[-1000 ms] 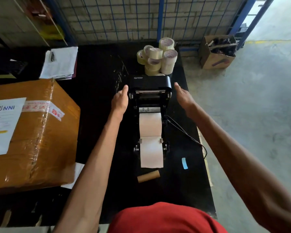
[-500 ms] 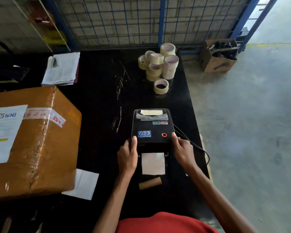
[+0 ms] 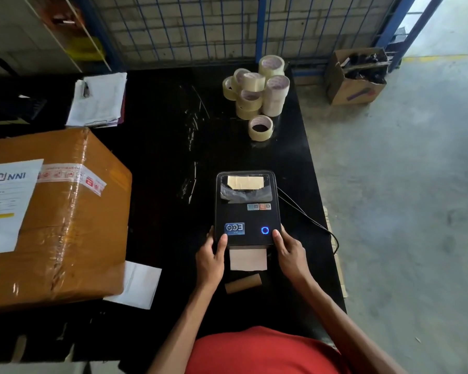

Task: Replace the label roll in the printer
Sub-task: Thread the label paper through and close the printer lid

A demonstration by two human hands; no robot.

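Both hands rest on the near end of the printer (image 3: 246, 209), which sits lid-down on the black worktop (image 3: 160, 168) toward its right edge. The left hand (image 3: 210, 261) lies flat against the near left corner, fingers loosely extended and thumb on the lid beside a blue sticker (image 3: 234, 228); it presses rather than grips. The right hand (image 3: 291, 256) mirrors it on the near right corner, thumb on the lid just beside a glowing blue ring (image 3: 265, 230), fingers curled down the side. A strip of label paper (image 3: 248, 259) sticks out of the front slot, between the two hands. Through the lid's clear window the roll (image 3: 245, 182) shows pale inside the printer (at its far end). An empty cardboard core (image 3: 243, 283) lies on the worktop just in front of the paper strip. A black cable (image 3: 308, 220) runs off the printer's right side. Tape rolls (image 3: 257, 90) are stacked at the far edge, and a large taped carton (image 3: 65, 211) stands well to the left, with a white sheet (image 3: 135, 284) partly under it.
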